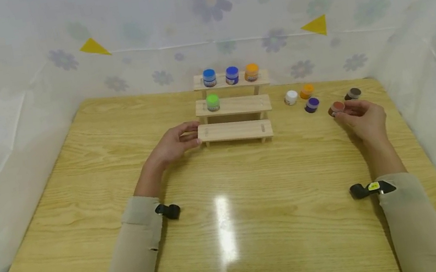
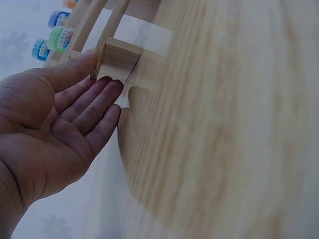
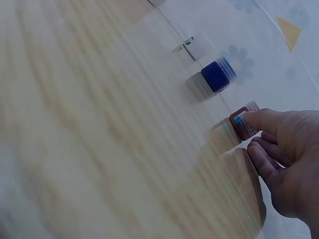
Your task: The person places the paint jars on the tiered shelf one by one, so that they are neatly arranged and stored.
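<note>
A three-step wooden rack (image 1: 236, 130) stands at the back of the table. My left hand (image 1: 177, 142) touches the left end of its lowest step, the thumb at the edge and the other fingers fairly straight (image 2: 55, 109). On the top step are a light blue paint jar (image 1: 210, 78), a dark blue jar (image 1: 231, 75) and an orange jar (image 1: 251, 72). A green jar (image 1: 213, 103) sits on the middle step's left. On the right, my right hand (image 1: 366, 119) pinches a reddish-brown paint jar (image 3: 241, 123) near the tabletop; its far side is hidden.
Left of the right hand stand a white jar (image 1: 291, 97), a yellow-orange jar (image 1: 307, 91) and a purple jar (image 1: 312, 104). A dark-lidded jar (image 1: 352, 93) is just behind that hand. Flowered white sheeting (image 1: 161, 14) hangs along the table's back and sides.
</note>
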Available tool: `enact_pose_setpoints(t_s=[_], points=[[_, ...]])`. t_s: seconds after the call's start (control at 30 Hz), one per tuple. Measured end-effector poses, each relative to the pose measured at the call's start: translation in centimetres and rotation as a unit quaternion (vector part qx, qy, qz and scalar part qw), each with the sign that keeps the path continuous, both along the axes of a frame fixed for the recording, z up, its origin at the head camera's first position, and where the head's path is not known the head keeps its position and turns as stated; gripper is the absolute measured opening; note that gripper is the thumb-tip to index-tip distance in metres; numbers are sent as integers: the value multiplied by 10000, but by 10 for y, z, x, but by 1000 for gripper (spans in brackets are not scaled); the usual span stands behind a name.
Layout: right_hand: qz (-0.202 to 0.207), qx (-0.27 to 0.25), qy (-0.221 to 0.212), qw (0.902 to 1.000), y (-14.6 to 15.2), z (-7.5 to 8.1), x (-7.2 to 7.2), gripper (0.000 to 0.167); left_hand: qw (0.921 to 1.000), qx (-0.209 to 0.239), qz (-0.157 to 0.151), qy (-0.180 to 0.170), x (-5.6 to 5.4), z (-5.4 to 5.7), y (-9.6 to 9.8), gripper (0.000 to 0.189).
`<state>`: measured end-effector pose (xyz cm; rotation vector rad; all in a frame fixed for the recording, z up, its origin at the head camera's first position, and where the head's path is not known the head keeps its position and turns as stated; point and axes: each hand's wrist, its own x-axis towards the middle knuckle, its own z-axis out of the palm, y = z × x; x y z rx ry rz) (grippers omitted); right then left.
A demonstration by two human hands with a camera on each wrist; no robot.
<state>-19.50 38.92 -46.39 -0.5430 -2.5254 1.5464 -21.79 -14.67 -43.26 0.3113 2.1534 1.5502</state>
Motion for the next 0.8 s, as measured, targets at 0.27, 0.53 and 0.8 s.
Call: enact_pose_setpoints(t_s=[0.27,0.53,0.8], points=[[179,-48,251,9995,3,-5,0,53,10000,-5,26,1,2,3,1,58],[170,215,541,9982,-8,-6,5,50,10000,1,28,-2,1,0,0,58],[639,243,776,9946,-44,-5,4,50,10000,-30,47,36,2,0,1,59]])
